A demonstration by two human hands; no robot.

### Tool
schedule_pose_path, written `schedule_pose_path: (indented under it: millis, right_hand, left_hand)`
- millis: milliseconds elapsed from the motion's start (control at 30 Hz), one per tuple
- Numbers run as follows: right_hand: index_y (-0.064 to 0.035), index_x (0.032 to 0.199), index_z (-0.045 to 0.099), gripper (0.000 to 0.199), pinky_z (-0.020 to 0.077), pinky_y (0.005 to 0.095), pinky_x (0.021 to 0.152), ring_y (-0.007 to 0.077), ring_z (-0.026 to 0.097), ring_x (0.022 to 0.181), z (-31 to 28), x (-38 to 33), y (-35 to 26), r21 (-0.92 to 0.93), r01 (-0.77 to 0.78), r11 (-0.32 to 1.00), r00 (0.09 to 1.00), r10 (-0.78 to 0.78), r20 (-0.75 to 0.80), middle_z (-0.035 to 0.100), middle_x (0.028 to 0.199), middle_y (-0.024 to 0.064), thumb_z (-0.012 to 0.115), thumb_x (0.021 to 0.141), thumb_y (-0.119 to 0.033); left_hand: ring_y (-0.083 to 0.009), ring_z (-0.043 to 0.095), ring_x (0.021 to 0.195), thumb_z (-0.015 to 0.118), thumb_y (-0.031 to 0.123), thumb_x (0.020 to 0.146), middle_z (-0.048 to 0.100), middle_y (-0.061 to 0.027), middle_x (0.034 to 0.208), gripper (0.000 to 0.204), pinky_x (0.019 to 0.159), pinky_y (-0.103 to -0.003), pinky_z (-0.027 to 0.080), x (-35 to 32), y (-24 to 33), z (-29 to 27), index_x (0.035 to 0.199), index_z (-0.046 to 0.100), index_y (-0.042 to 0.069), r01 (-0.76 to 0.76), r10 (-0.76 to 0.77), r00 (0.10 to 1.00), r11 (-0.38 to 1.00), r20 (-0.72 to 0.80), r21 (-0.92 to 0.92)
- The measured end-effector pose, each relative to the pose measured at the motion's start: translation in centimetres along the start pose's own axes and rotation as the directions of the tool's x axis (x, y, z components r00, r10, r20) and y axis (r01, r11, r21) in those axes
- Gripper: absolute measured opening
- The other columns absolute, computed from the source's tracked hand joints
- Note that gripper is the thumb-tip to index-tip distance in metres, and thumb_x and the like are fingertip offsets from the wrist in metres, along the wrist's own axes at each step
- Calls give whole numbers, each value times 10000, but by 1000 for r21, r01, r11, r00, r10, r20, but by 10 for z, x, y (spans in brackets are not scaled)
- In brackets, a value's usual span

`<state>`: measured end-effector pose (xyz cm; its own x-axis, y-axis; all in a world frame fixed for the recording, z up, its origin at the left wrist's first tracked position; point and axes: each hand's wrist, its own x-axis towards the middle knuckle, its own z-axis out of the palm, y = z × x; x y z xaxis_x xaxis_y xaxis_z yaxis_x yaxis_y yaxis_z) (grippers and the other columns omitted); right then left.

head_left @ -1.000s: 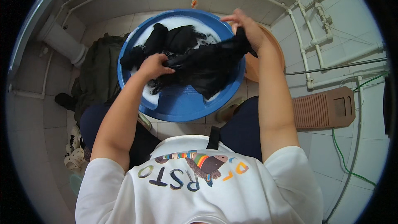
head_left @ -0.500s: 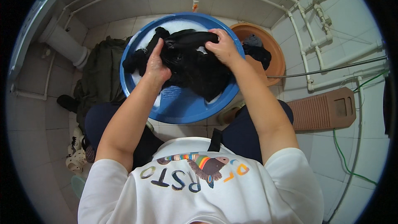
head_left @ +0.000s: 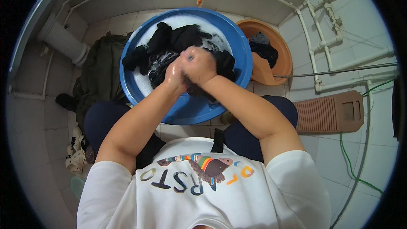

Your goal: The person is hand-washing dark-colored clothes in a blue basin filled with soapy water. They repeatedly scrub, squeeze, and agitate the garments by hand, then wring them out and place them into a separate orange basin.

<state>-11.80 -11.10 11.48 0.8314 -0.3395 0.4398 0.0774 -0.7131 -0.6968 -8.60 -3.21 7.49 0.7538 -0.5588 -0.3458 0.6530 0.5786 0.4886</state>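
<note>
A wet black garment (head_left: 184, 37) lies bunched in a blue basin (head_left: 245, 61) of sudsy water, between my knees. My left hand (head_left: 174, 75) and my right hand (head_left: 199, 64) are pressed against each other over its near part. Both are closed, with dark cloth showing just beneath and between them. The right one is slightly smeared by motion, and its fingertips are hidden. White foam (head_left: 142, 82) shows along the basin's left side and far edge.
An orange basin (head_left: 286, 57) with dark clothes (head_left: 263, 51) stands at the far right. A brown washboard (head_left: 326, 112) lies right of my knee. Dark olive clothing (head_left: 101, 70) is heaped at the left, with shoes (head_left: 76, 161) nearer. White pipes (head_left: 313, 55) run along the walls.
My hands were apart, spreading the garment between them. Now they have come together near the basin's middle, and the cloth has sunk into a bunch with more foam showing.
</note>
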Motion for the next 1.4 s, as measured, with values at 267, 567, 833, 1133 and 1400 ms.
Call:
schedule_pose_path:
  millis: [267, 567, 833, 1133, 1400]
  right_hand:
    - [-61, 685, 618, 232, 474, 442, 643, 372, 586, 704, -3, 19, 22, 26, -288, 957, 954, 284, 96, 605, 743, 184, 536, 727, -273]
    - [-79, 712, 627, 221, 485, 423, 647, 360, 589, 706, 7, -20, -11, 114, 45, 992, 994, -56, 99, 596, 722, 183, 541, 725, -283]
    - [-64, 647, 557, 139, 457, 410, 598, 350, 559, 669, -3, -24, -38, 134, 208, 969, 976, -215, 40, 567, 703, 166, 547, 734, -172]
    - [-22, 785, 617, 351, 444, 422, 674, 348, 594, 740, -30, 47, 50, 99, -344, 934, 935, 351, -59, 611, 777, 213, 491, 822, -348]
    - [-22, 907, 580, 313, 408, 232, 606, 117, 491, 623, -108, 84, 72, 609, -430, 667, 903, 333, 273, 571, 722, 58, 553, 843, -328]
  left_hand:
    - [-183, 549, 747, 548, 230, 809, 565, -56, 805, 138, 673, -332, 452, -11, 14, 26, 814, 558, 92, -30, 90, 979, 950, -180, 311]
    - [-206, 563, 734, 567, 250, 813, 561, -76, 780, 169, 670, -337, 468, 15, 7, -41, 822, 548, 82, 79, -80, 997, 996, 10, 45]
    - [-221, 537, 864, 376, 273, 874, 571, -89, 914, 312, 772, -341, 440, 12, -5, -59, 968, 546, 28, -513, 405, 841, 809, 360, 287]
    - [-168, 533, 896, 734, 196, 695, 561, -49, 900, 418, 803, -314, 425, -21, 34, 36, 1032, 533, 51, 37, -72, 996, 841, 43, 540]
    - [-182, 564, 813, 764, 185, 606, 617, -90, 888, 481, 718, -284, 427, 1, 75, -12, 1010, 578, 0, 13, -175, 985, 96, 4, 995]
